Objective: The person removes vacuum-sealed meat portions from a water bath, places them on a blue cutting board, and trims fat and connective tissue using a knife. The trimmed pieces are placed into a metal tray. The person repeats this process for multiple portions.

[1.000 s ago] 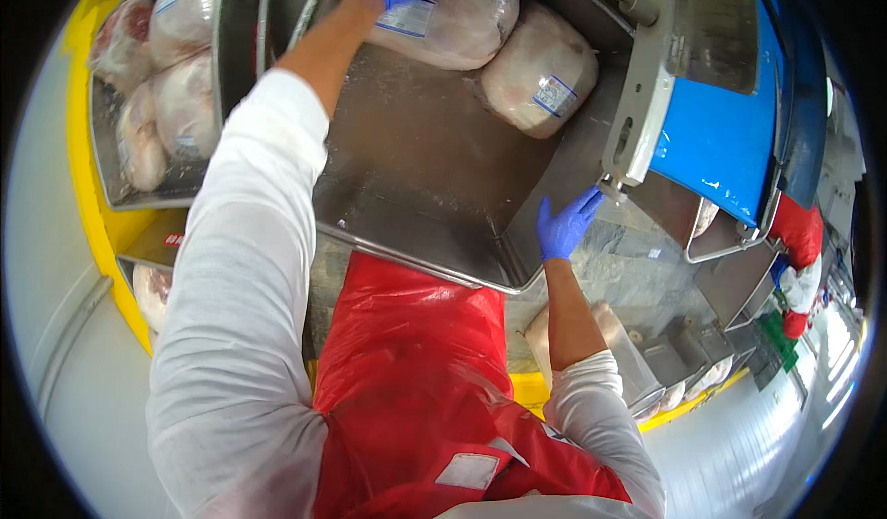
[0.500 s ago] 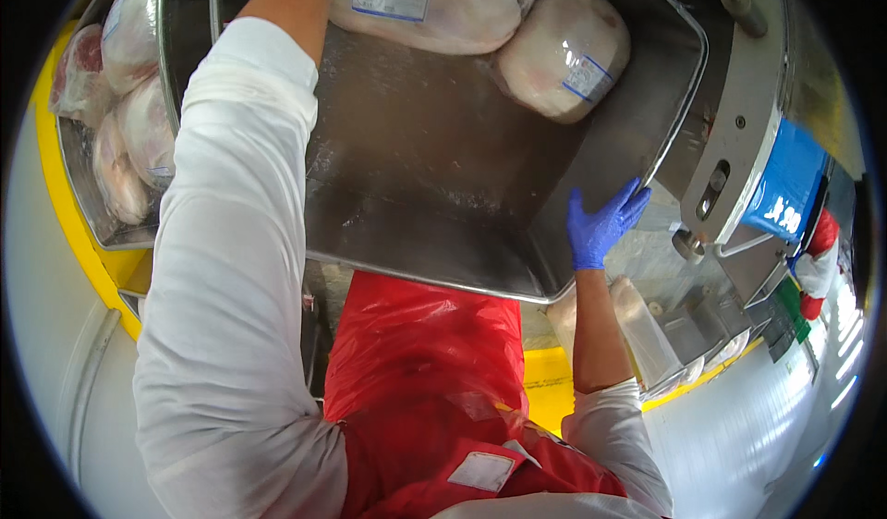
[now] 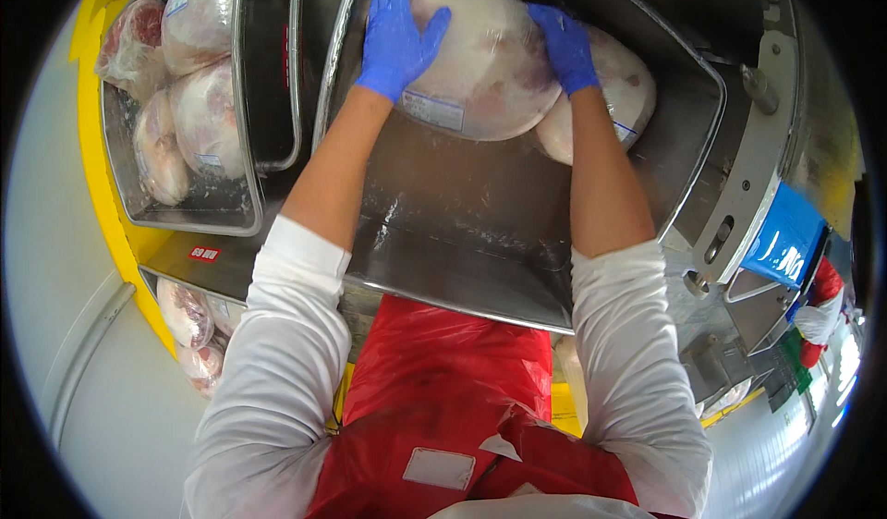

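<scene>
In the far part of a deep metal tub (image 3: 434, 207) in front of me lies a large pale piece of meat (image 3: 485, 61) in clear plastic wrap with a label. Its left end is clasped by my left hand (image 3: 399, 43), blue-gloved, with the thumb apart from the fingers. My right hand (image 3: 565, 49), gloved the same, presses against its right end, beside a second wrapped piece of meat (image 3: 628, 85). That second piece leans on the first and is partly covered by my right hand and forearm. Both hands grip the first piece from its two ends.
At left stands another metal tub (image 3: 249, 207) with several wrapped meat pieces (image 3: 208, 103); more wrapped pieces (image 3: 189, 325) show below it. A metal machine frame (image 3: 753, 168) with a blue panel (image 3: 785, 232) rises at right. A person (image 3: 820, 311) in red and white is farther off.
My right hand has left the tub's near right rim and come onto the labelled piece. My left hand, outside the picture before, now shows on its left end. The view has shifted.
</scene>
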A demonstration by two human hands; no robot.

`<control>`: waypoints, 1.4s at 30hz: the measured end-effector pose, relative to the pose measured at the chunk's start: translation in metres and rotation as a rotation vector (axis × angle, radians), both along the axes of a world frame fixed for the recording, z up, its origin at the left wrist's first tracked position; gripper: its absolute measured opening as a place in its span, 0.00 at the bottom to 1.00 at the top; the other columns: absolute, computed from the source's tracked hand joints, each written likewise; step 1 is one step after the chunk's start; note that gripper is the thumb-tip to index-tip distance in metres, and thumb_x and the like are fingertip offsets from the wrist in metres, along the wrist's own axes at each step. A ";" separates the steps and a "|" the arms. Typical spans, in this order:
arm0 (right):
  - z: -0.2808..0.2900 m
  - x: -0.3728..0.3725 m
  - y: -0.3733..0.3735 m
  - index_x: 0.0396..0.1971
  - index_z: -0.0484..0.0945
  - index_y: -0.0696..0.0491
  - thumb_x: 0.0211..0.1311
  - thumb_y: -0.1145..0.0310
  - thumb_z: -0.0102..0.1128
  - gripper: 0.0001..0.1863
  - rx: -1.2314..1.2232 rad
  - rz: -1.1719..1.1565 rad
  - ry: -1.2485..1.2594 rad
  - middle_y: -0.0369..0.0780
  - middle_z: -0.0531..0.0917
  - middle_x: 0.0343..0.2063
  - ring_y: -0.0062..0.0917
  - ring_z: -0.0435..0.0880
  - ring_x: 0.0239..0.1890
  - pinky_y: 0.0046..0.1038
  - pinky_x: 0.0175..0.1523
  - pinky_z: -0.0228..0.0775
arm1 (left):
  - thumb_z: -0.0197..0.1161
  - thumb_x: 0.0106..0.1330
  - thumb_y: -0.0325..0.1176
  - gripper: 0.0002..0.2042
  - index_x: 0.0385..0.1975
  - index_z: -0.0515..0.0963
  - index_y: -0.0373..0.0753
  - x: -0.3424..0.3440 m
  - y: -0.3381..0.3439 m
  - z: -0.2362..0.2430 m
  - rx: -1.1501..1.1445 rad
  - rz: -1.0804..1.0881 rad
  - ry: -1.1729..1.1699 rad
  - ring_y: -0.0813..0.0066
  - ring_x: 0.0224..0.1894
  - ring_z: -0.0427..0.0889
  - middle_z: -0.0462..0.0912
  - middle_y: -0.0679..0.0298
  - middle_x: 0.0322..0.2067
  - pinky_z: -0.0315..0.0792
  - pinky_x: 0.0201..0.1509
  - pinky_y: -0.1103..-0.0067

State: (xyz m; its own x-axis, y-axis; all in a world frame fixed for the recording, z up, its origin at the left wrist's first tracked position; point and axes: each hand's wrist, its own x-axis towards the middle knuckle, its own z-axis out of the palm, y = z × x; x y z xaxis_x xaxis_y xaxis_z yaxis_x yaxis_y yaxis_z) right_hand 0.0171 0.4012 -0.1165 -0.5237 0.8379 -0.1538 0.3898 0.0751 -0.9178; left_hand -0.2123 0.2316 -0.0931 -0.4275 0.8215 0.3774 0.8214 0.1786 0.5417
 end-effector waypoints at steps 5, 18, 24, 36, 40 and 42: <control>0.022 0.016 -0.078 0.46 0.88 0.53 0.73 0.60 0.57 0.16 0.081 -0.154 -0.020 0.49 0.88 0.41 0.43 0.85 0.51 0.35 0.58 0.74 | 0.74 0.64 0.44 0.38 0.65 0.64 0.26 0.034 -0.067 0.027 -0.067 -0.017 -0.120 0.42 0.70 0.65 0.66 0.38 0.66 0.60 0.75 0.58; -0.075 0.063 -0.229 0.71 0.62 0.67 0.60 0.47 0.73 0.50 -0.477 -0.505 -0.158 0.59 0.67 0.70 0.45 0.65 0.73 0.39 0.76 0.57 | 0.75 0.55 0.61 0.57 0.73 0.55 0.24 0.100 -0.133 0.014 -0.617 0.243 -0.450 0.36 0.73 0.59 0.57 0.31 0.71 0.55 0.76 0.53; -0.057 0.084 -0.247 0.72 0.64 0.59 0.62 0.45 0.71 0.47 -0.766 -0.004 -0.176 0.52 0.70 0.70 0.40 0.67 0.73 0.37 0.75 0.59 | 0.66 0.57 0.70 0.52 0.67 0.66 0.25 0.110 -0.143 -0.056 -0.847 -0.012 0.082 0.39 0.69 0.67 0.66 0.35 0.67 0.62 0.73 0.55; -0.058 0.109 -0.294 0.69 0.69 0.57 0.64 0.43 0.65 0.42 -0.522 0.430 -0.408 0.54 0.70 0.69 0.46 0.67 0.73 0.39 0.76 0.59 | 0.59 0.67 0.55 0.25 0.51 0.86 0.41 0.104 -0.100 -0.133 -1.369 -0.112 0.047 0.48 0.61 0.80 0.84 0.50 0.57 0.69 0.67 0.55; -0.081 0.118 -0.290 0.65 0.73 0.59 0.63 0.42 0.64 0.41 -0.575 0.306 -0.563 0.55 0.75 0.65 0.47 0.74 0.68 0.41 0.72 0.65 | 0.62 0.63 0.41 0.17 0.47 0.86 0.42 0.120 -0.109 -0.111 -1.246 -0.214 0.115 0.45 0.58 0.81 0.85 0.52 0.52 0.70 0.61 0.47; -0.086 0.115 -0.284 0.64 0.74 0.60 0.62 0.42 0.65 0.40 -0.552 0.233 -0.601 0.56 0.77 0.63 0.48 0.77 0.65 0.41 0.71 0.67 | 0.61 0.62 0.35 0.11 0.39 0.87 0.40 0.119 -0.131 -0.128 -1.088 -0.303 0.154 0.45 0.49 0.86 0.88 0.51 0.42 0.77 0.52 0.51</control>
State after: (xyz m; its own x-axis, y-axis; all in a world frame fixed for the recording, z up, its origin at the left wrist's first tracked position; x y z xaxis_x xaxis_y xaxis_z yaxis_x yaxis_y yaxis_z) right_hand 0.1322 0.1168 -0.2022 -0.3720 0.4416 -0.8165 0.8534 -0.1834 -0.4880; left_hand -0.0936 0.1009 -0.2209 -0.1663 0.8066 -0.5672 0.9551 0.2749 0.1108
